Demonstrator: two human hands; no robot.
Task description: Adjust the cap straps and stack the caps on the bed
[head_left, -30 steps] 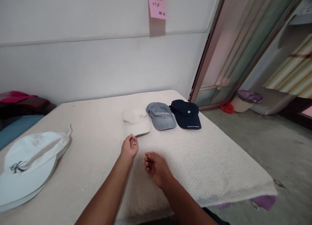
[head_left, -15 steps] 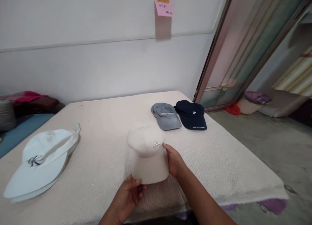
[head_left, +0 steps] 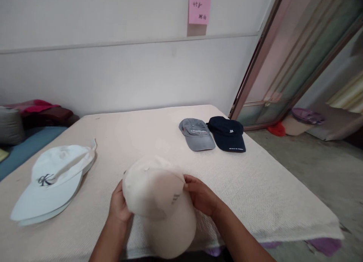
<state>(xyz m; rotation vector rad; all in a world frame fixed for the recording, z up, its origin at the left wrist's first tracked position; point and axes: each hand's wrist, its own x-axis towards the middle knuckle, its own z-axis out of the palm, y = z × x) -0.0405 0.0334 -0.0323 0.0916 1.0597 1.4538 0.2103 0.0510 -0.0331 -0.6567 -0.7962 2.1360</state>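
Presently, item 1: cream cap (head_left: 159,201), held up off the worktop (head_left: 255,190) near its front edge, crown toward the wall, brim pointing down toward the person. Small dark lettering shows on the right side of the crown; it is too blurred to read.

Left hand (head_left: 119,207): grasping the cap's left side, fingers tucked behind the crown. Right hand (head_left: 202,196): grasping the cap's right side at the base of the crown, fingertips pressed to the fabric.

Item 2: grey cap (head_left: 197,134), lying flat on the far right part of the worktop, brim toward the person. Item 3: navy cap (head_left: 228,133), just beside the grey cap on its right, touching or nearly so, small white emblem on the front.

Item 4: white caps (head_left: 51,182), a stack at the left edge of the worktop, well apart from the hands; dark monogram on the top brim. How many are in the stack cannot be told.

Surroundings: pink note (head_left: 199,8) stuck to the wall above the worktop, handwriting not legible. Folded red and dark fabrics (head_left: 42,112) at far left.
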